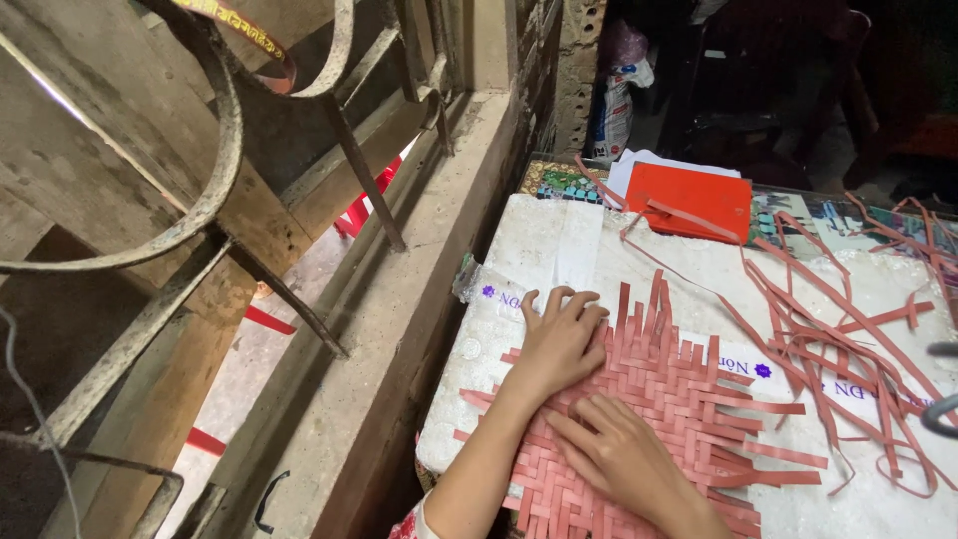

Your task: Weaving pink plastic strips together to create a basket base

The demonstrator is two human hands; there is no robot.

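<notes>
Both hands, left hand [559, 339] and right hand [619, 454], lie open and flat on the woven red mat [659, 399], pinning its strips in place on the desk [539, 250].

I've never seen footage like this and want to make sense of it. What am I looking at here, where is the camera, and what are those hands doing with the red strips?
There is no machine here: these are a person's two bare hands, filmed by one camera worn on their head and looking down.

Both hands lie flat on a woven mat of pinkish-red paper strips. The left hand presses on its upper left part, fingers spread. The right hand rests lower down, fingers pointing up and left. Neither hand grips anything; they only press on the weave.

The mat lies on a white sheet covering the table. To the right is a tangle of loose red strips. Further back lies a red-orange card on some white papers. On the left you see a concrete ledge and rusty metal window bars.
</notes>
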